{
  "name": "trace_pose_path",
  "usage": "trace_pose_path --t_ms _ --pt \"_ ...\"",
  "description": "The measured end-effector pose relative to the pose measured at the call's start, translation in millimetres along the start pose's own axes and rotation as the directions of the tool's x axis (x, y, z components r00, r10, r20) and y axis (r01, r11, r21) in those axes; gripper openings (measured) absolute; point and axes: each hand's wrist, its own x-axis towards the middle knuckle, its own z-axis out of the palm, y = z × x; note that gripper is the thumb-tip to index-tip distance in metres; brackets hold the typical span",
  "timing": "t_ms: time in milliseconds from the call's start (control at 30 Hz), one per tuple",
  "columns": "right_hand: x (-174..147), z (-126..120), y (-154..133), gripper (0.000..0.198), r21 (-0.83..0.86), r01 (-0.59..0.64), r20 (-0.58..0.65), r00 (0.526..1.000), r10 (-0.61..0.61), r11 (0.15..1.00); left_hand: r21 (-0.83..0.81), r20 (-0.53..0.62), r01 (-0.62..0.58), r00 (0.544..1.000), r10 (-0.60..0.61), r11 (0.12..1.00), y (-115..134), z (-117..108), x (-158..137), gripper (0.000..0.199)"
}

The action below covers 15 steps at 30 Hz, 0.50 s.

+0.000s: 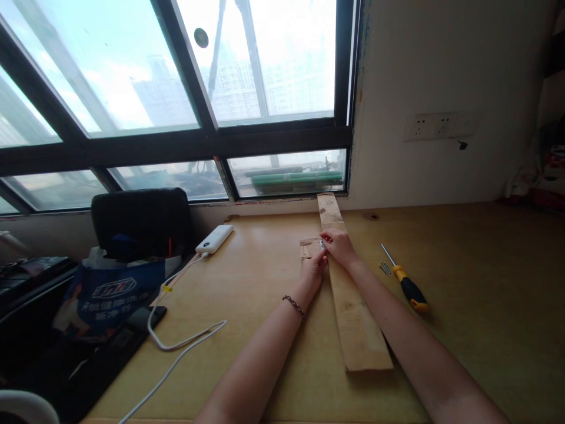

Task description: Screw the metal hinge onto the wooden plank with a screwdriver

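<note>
My left hand (314, 266) and my right hand (338, 246) meet over a long wooden board (359, 321). Both are closed, fingertips pinched around a small silvery-white piece (322, 244), mostly hidden, whose exact kind I cannot make out. The board lies flat, running from the window wall toward me, and my right wrist rests over it. A shorter wooden piece (309, 242) sticks out at the board's left side, partly behind my left hand. To the right lie a yellow-and-black screwdriver (411, 288) and several small screws (385, 269).
A white power bank (215, 239) with a white cable (189, 341) lies on the left of the table (477, 306). Beyond the left edge are a blue bag (112, 297) and a black chair (140, 221). The window (273, 138) and a wall socket (439, 126) bound the back.
</note>
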Motion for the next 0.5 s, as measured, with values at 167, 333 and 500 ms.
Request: trace_pose_path --t_ms 167,333,500 --pt "-0.4 -1.5 -2.6 0.017 -0.064 0.013 0.022 1.000 -0.012 0.998 -0.024 0.028 -0.006 1.000 0.006 1.000 -1.0 -2.6 2.0 0.028" --pt "-1.0 -3.1 -3.6 0.015 -0.095 -0.008 0.019 1.000 0.010 0.995 -0.035 0.020 0.009 1.000 -0.009 0.999 1.8 0.6 -1.2 0.031" --pt "-2.0 -5.1 -7.2 0.009 -0.150 -0.032 0.046 0.998 0.039 0.988 -0.043 0.021 0.011 1.000 -0.010 0.999 3.6 3.2 -4.1 0.029"
